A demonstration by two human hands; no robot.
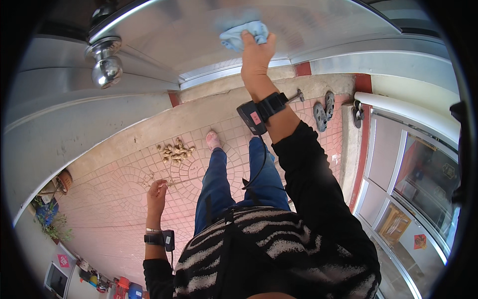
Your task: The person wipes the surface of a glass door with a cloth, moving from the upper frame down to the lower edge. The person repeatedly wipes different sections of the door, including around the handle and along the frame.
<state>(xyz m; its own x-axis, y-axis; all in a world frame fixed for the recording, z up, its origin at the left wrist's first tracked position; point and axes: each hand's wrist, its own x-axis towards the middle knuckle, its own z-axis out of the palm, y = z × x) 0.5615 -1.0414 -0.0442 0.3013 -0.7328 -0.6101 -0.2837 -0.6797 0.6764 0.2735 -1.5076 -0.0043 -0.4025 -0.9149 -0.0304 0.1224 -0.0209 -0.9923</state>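
My right hand (257,56) is raised and grips a crumpled light-blue cloth (244,35). The cloth lies against a shiny, reflective panel (179,33) set in a metal frame, and its far edge is blurred. Left of the cloth, a polished metal knob (107,71) with a rounded end sticks out. My left hand (157,192) hangs low at my side, above the pink paving, with nothing in it and its fingers loosely bent.
Below the panel runs a concrete ledge (220,91). A small heap of brown lumps (175,150) lies on the pink tiles near my left shoe (213,139). Grey clogs (324,111) stand to the right, beside a step (350,149). Potted plants (56,220) line the left.
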